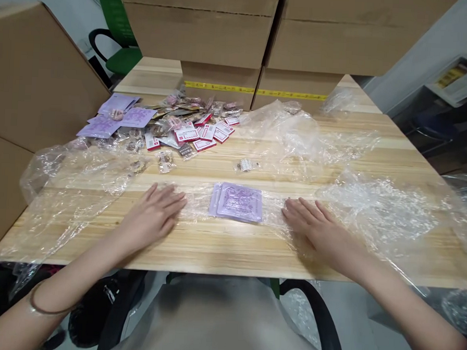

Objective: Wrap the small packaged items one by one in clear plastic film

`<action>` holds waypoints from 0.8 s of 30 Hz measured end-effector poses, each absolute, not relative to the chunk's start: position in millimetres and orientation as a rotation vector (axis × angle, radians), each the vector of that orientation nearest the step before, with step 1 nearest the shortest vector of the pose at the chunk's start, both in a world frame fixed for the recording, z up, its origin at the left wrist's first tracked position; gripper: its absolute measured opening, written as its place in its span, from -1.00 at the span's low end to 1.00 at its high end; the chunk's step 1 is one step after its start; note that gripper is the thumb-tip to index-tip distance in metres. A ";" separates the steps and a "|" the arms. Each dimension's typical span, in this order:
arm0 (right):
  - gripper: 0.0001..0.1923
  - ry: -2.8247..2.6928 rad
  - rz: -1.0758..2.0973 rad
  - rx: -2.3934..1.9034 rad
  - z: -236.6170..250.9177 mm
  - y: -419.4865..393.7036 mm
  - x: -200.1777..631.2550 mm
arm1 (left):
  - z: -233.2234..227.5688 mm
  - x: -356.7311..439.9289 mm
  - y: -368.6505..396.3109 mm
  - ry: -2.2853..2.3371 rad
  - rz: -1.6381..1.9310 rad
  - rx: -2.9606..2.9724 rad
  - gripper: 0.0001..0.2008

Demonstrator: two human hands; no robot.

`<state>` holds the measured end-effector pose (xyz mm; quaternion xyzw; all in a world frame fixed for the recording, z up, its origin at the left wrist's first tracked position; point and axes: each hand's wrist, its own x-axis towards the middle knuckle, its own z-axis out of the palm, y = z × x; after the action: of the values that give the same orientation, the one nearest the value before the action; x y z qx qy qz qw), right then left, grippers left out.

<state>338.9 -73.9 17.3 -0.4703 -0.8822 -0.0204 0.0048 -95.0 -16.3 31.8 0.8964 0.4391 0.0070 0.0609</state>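
Slippage threatens as we press open left hand (155, 212) and right hand (319, 229) flat beside the lilac square packet (238, 202) on slick clear film (273, 211).

Head view, downward over near table (229, 258)

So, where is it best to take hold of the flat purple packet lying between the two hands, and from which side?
Probably by its right short edge. The purple packet lies flat on the table, seemingly under clear film, so there is nothing to pinch from above. The right hand rests flat nearest that edge; its fingers could slide under and lift it.
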 end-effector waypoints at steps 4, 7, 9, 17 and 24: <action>-0.42 -2.713 0.108 -1.338 47.9 -59.4 293.8 | 48.5 -88.1 0.1 1.494 0.158 2.562 -0.63; -0.42 -2.741 0.215 -1.207 38.9 -42.8 252.3 | 49.7 -79.5 15.9 1.649 -0.047 2.456 -0.42; -0.44 -2.777 0.284 -1.145 22.9 -34.3 238.2 | 49.0 -80.5 23.6 1.623 -0.263 2.410 -0.44; -0.56 -2.702 0.554 -1.067 4.6 -24.4 253.1 | 77.7 -119.8 30.9 1.326 -0.193 2.173 -0.61; -0.59 -2.621 0.405 -1.110 -0.2 -22.9 237.7 | 108.1 -47.2 26.0 1.247 0.269 1.733 -0.75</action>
<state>237.7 -22.9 -0.2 -0.3827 -0.9036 0.1396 0.1327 -47.2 26.0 108.1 0.7087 0.5098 0.1101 0.4751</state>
